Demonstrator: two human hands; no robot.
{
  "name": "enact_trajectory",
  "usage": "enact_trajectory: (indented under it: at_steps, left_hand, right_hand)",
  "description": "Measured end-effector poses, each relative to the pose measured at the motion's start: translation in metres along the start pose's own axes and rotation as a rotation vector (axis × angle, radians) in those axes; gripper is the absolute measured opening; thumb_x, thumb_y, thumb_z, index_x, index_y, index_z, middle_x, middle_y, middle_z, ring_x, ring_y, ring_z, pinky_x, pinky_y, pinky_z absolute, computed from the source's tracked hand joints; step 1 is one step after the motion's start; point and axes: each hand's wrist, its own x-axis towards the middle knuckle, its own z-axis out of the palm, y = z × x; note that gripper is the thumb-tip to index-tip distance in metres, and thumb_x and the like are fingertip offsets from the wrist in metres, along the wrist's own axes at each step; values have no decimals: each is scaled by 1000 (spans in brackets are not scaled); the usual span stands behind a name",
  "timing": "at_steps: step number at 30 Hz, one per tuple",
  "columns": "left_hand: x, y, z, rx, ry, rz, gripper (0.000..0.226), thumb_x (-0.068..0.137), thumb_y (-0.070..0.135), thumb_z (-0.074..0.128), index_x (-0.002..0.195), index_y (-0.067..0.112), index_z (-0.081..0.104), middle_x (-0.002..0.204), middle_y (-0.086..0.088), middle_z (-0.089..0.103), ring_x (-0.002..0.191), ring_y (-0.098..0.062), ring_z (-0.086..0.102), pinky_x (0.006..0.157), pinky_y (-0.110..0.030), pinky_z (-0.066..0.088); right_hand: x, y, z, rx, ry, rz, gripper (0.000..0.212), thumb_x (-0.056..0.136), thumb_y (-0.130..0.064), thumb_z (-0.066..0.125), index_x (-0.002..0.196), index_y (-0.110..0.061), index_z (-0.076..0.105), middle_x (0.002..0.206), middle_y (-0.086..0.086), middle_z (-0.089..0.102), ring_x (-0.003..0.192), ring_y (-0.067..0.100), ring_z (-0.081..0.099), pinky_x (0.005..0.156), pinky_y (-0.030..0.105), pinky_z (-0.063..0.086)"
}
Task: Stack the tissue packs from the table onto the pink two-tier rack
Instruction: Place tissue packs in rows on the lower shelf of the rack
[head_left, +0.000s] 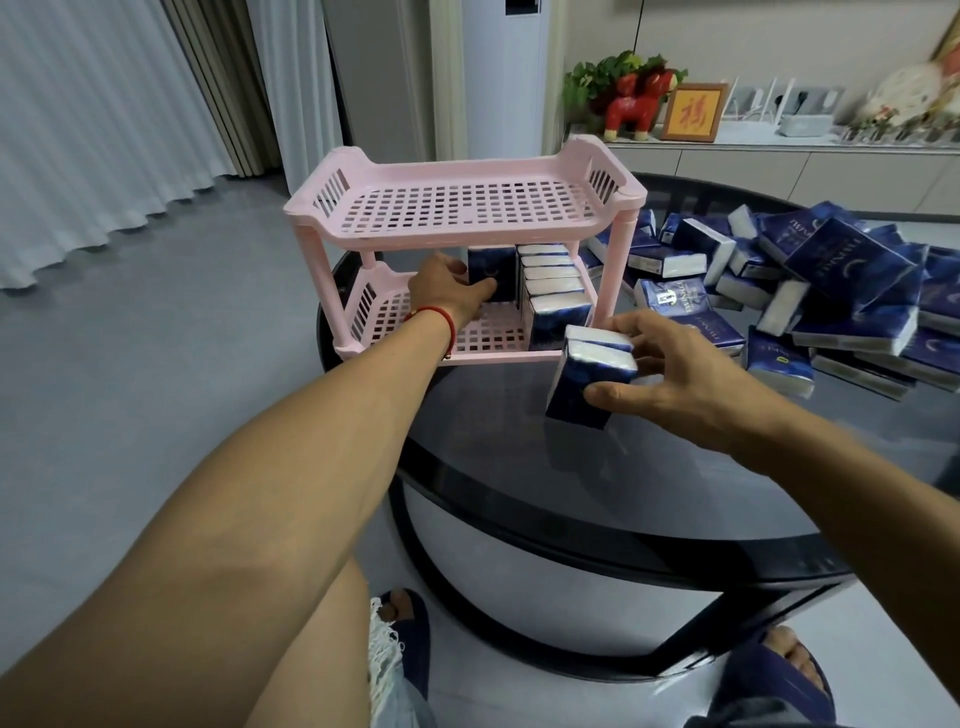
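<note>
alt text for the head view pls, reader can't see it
A person's left hand sets a blue tissue pack on the pink rack's lower tier, while the right hand holds two more packs over the dark table. A pile of packs lies to the right.

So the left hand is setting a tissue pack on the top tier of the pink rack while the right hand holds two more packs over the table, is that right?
Not quite. The head view shows the left hand at a tissue pack on the bottom tier of the pink rack, not the top, which is bare. The rest holds: the right hand holds two packs over the table.
</note>
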Motion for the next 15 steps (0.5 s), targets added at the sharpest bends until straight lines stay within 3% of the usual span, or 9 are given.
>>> enact_trajectory:
  at_steps: [6, 15]
  left_hand:
    - [-5, 4, -3, -17, -25, -8, 50, 84, 25, 83, 123, 10, 56, 117, -9, 68, 89, -24, 75, 78, -34, 64]
    - [-4, 3, -4, 64, -32, -14, 56, 78, 32, 87, 121, 15, 56, 115, -6, 71, 102, -25, 71, 95, -43, 58]
  right_hand:
    - [-2, -1, 2, 20, -1, -5, 52, 82, -20, 82, 122, -31, 51, 110, -11, 60, 97, 1, 61, 63, 11, 53]
    - [-1, 2, 1, 27, -21, 7, 61, 81, -21, 83, 133, -25, 50, 119, -7, 61, 103, 4, 61, 70, 17, 55]
